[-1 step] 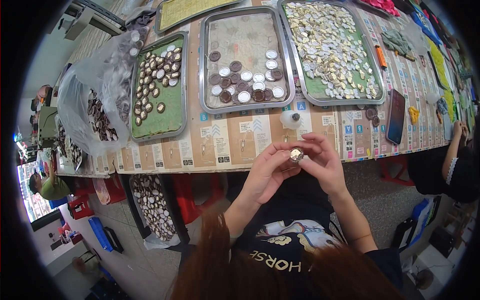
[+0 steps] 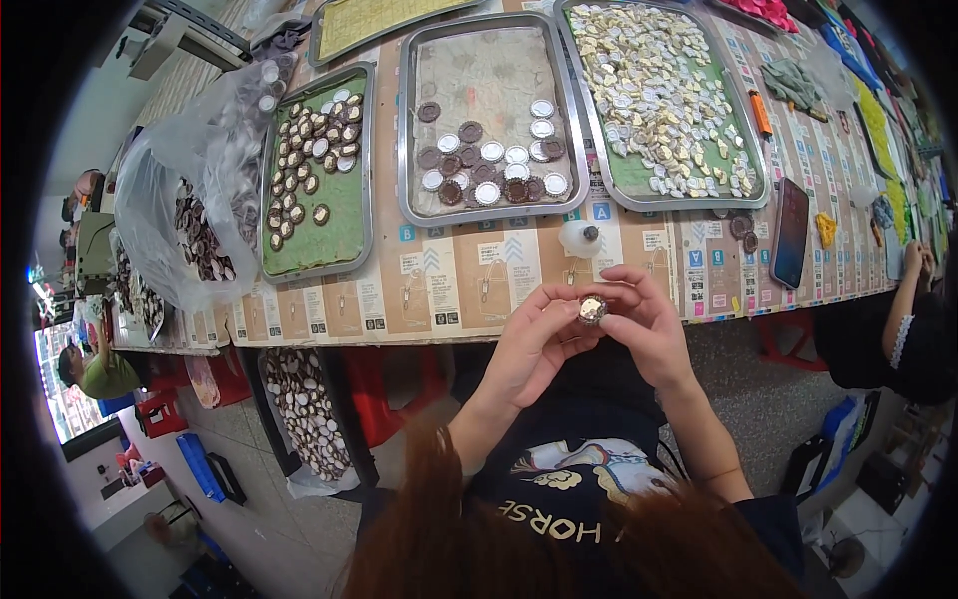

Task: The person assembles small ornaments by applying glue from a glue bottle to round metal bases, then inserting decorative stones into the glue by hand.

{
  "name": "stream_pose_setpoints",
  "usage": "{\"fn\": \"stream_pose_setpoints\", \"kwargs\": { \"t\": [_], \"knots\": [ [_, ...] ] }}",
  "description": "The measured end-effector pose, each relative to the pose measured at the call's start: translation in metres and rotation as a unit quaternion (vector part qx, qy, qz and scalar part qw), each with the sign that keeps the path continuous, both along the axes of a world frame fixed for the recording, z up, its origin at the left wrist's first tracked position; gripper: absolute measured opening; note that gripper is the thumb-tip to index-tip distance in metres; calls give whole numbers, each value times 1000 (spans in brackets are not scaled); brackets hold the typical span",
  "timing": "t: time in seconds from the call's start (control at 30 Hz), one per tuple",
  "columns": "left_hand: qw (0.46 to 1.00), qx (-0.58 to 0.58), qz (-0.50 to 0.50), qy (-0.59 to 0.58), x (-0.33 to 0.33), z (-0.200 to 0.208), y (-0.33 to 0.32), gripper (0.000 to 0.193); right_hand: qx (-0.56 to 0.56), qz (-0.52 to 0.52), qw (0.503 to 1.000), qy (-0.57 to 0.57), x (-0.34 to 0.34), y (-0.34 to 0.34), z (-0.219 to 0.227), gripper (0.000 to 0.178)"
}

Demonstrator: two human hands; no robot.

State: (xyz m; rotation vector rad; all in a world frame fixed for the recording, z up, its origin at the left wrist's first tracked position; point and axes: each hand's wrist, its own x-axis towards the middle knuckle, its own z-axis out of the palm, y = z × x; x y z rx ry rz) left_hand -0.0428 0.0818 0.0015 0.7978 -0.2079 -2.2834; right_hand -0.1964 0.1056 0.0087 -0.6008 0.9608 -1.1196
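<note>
1. From here I see the bottle (image 2: 575,240) ahead of the left hand (image 2: 532,341) and right hand (image 2: 654,337), in the way of the middle tray (image 2: 487,72); the phone (image 2: 790,235) lies farther right.
2. Both hands grip the cap (image 2: 592,308) between their fingertips.
3. I make out its dark rim and shiny gold face.

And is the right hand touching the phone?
Apart. The head view shows it: a wide strip of patterned tabletop lies between the right hand and the phone.
</note>
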Motion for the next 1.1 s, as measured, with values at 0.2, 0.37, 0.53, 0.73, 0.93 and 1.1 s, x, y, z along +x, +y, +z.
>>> {"fn": "stream_pose_setpoints", "kwargs": {
  "t": [0.2, 0.37, 0.53, 0.73, 0.93, 1.1],
  "knots": [
    [1000, -14, -3, -22, 5, -1, 2, 14, 26, 32, 996, -76, -2, -2, -4, 39],
    [966, -143, 131, -169, 28, -8, -19, 19, -62, -12, 998, 26, 2, -5, -4, 39],
    [651, -296, 300, -631, 144, -20, -100, 18, -116, -68, 965, 227, -3, -19, -30, 45],
    [428, -444, 147, -774, 139, -30, -129, 21, -205, -52, 863, 459, 4, -41, -45, 48],
    [400, -493, 43, -771, 72, -28, -119, 16, -189, -46, 880, 433, 6, -45, -55, 39],
    [549, -488, 106, -671, 53, -22, -103, 12, -158, -46, 963, 213, 11, -32, -28, 35]
  ]
}}
